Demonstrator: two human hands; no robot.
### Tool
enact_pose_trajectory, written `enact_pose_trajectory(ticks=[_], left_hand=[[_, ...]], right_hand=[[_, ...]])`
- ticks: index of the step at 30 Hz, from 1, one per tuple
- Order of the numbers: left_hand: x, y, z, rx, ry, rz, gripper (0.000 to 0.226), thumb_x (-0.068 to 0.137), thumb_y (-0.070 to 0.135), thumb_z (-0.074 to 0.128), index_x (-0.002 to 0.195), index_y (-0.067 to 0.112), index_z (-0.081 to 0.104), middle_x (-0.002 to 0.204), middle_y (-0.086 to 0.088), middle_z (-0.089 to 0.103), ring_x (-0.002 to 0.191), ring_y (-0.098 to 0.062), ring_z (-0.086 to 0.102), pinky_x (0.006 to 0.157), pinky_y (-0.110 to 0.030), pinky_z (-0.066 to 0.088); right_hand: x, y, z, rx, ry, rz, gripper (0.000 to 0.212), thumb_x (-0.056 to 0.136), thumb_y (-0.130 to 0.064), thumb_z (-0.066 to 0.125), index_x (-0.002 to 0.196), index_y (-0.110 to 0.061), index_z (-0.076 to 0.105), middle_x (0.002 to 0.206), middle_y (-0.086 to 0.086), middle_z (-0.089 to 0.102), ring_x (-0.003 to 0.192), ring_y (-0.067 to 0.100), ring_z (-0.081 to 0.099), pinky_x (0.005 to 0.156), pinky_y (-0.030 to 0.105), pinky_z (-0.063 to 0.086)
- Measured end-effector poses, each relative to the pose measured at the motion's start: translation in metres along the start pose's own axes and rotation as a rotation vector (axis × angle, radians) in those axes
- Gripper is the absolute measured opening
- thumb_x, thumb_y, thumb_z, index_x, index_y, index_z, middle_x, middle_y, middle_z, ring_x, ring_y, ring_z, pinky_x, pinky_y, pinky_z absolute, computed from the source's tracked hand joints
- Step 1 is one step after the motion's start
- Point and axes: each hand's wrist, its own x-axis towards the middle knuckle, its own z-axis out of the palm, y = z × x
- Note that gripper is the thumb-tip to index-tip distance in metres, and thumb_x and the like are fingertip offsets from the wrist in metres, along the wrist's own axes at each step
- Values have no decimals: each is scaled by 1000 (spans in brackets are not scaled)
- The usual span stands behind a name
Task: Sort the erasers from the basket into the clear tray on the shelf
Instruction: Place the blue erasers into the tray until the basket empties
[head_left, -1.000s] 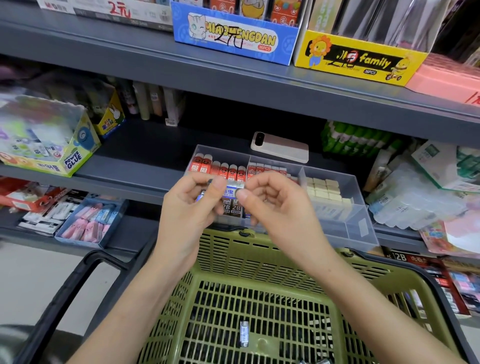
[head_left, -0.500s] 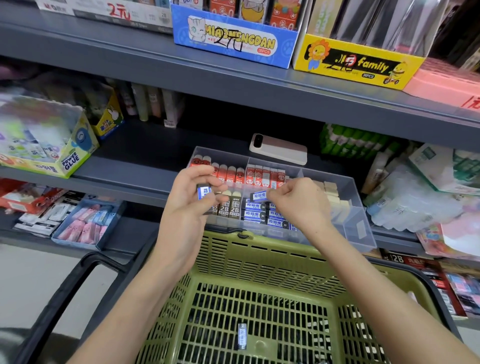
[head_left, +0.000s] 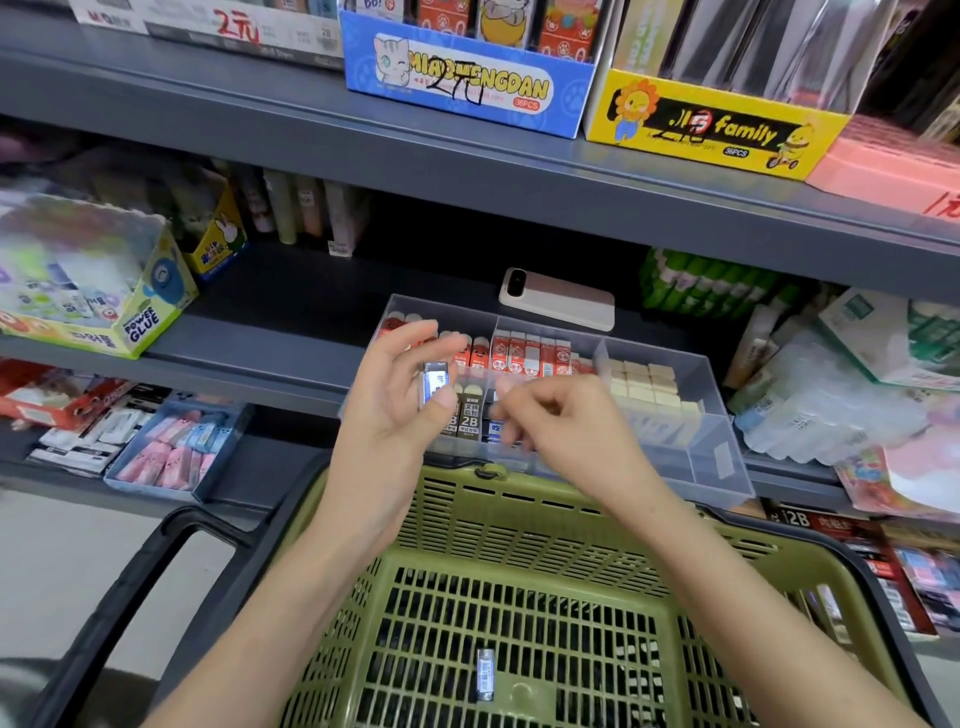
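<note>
Shifted toward 8 o'clock since the earlier frame: the right hand (head_left: 561, 431), drawn back over the near side of the clear tray (head_left: 722, 467).

Item held: one blue-and-white eraser (head_left: 434, 387), pinched upright between thumb and fingers of the left hand (head_left: 395, 415), above the tray's 9 o'clock end. Fingers of the right hand are curled and blurred; whether anything is held cannot be told. The tray is set on the grey shelf (head_left: 291, 322), at 12 o'clock of the green basket (head_left: 519, 499). Red-sleeved erasers (head_left: 530, 356) are ranked along its far side, 2B erasers (head_left: 469, 415) are stood between the hands, and cream erasers (head_left: 644, 384) are stacked in the 3 o'clock compartment. One wrapped eraser (head_left: 484, 675) is seen lying on the basket floor at 6 o'clock. A pink phone (head_left: 558, 299) is laid flat at 12 o'clock of the tray.
</note>
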Motion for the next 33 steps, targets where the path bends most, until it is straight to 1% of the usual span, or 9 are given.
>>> enact_pose_trajectory(ticks=[3, 8, 12, 14, 17, 19, 22, 29, 33], left_hand=[[-3, -2, 4, -98, 7, -42, 32, 92, -1, 51, 120, 14, 51, 121, -5, 64, 127, -15, 50, 103, -26, 42], [-7, 0, 9, -253, 7, -138, 29, 88, 3, 48, 115, 13, 53, 126, -6, 62, 123, -11, 54, 82, -18, 51], [-8, 0, 11, -269, -60, -143, 26, 91, 7, 46, 114, 14, 54, 126, -5, 62, 118, -12, 56, 87, -22, 49], [-11, 1, 14, -127, -105, -106, 33, 88, 8, 46, 120, 15, 52, 128, -2, 60, 124, -12, 52, 96, -23, 45], [-13, -2, 12, 421, -140, 48, 39, 92, 15, 47, 131, 22, 48, 135, 13, 54, 132, -6, 43, 109, -25, 34], [-12, -6, 8, 841, -151, 195, 38, 95, 26, 46, 132, 25, 51, 140, 20, 47, 138, -7, 33, 117, -28, 21], [-10, -14, 7, 1188, -277, 352, 40, 94, 33, 42, 123, 15, 62, 135, 3, 55, 136, -14, 37, 119, -40, 9], [-9, -27, 3, 1464, -492, 334, 47, 96, 44, 36, 124, 17, 62, 127, 2, 62, 135, -20, 41, 117, -53, 8], [-8, -28, 2, 1454, -479, 348, 43, 96, 42, 39, 120, 17, 64, 121, 4, 66, 133, -21, 43, 117, -52, 8]], right_hand=[[-19, -13, 10, 396, -161, 76, 16, 87, -24, 65, 71, -21, 70, 61, -9, 66, 52, -3, 54, 47, 8, 39], [-28, -14, 19, 588, -92, 147, 3, 83, -15, 69, 80, -14, 70, 67, -5, 66, 57, 0, 54, 47, 14, 41], [-29, -11, 17, 737, -96, 198, 8, 86, -7, 62, 82, -11, 68, 68, -1, 68, 62, 5, 61, 59, 17, 51], [-26, -5, 8, 744, -60, 215, 8, 88, -7, 59, 87, -9, 67, 68, 0, 67, 62, 8, 60, 62, 19, 52], [-19, 9, -22, 544, 44, 131, 14, 87, -4, 59, 82, -15, 66, 66, -1, 62, 57, 4, 54, 59, 14, 46], [-12, 20, -43, 222, 71, 46, 17, 84, -7, 65, 75, -21, 67, 67, -2, 63, 58, 3, 53, 61, 12, 44], [-3, 35, -63, -282, -1, 4, 16, 78, -18, 70, 65, -27, 68, 71, -14, 68, 67, -1, 56, 67, 23, 43], [2, 39, -58, -444, -150, -34, 24, 74, -17, 68, 59, -35, 64, 73, -16, 70, 74, 0, 62, 68, 19, 42], [3, 44, -51, -591, -136, -135, 12, 80, -26, 64, 74, -31, 71, 81, -14, 71, 88, 12, 58, 85, 28, 36]])
